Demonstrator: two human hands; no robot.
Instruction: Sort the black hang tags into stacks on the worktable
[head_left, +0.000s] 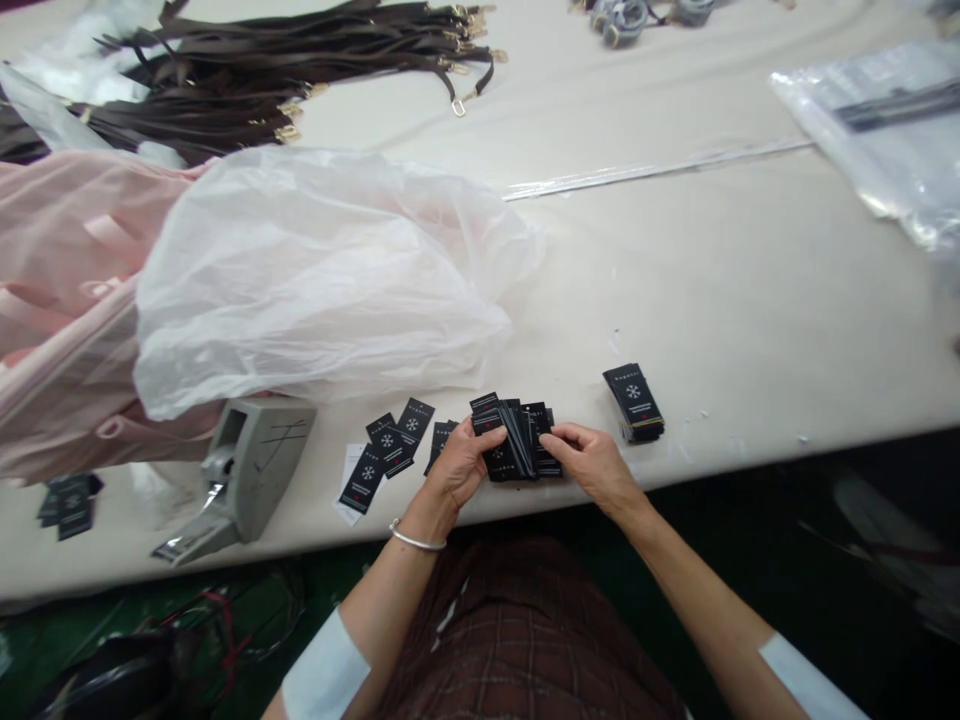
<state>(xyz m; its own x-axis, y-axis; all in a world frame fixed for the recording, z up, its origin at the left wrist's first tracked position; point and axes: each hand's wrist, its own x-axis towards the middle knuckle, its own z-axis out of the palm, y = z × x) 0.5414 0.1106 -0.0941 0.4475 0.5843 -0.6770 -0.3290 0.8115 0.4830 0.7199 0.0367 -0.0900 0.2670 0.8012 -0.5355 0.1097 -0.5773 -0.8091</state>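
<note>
Near the table's front edge, a fanned bunch of black hang tags [517,440] with white print lies between my hands. My left hand [459,462] grips the bunch from its left side, thumb on top. Thumb and fingers of my right hand [592,462] pinch a tag at the right side of the fan. Loose black tags with a white snowflake mark [386,450] are scattered left of my left hand, some overlapping. A neat stack of similar tags [636,402] sits to the right of my right hand.
A grey tape dispenser [255,470] stands at the left front edge, with a few more tags [71,503] beyond it. Pink bags [67,300] and a white plastic bag [330,270] cover the left. Dark straps [300,60] with gold clips lie behind; clear plastic packaging [885,130] lies far right.
</note>
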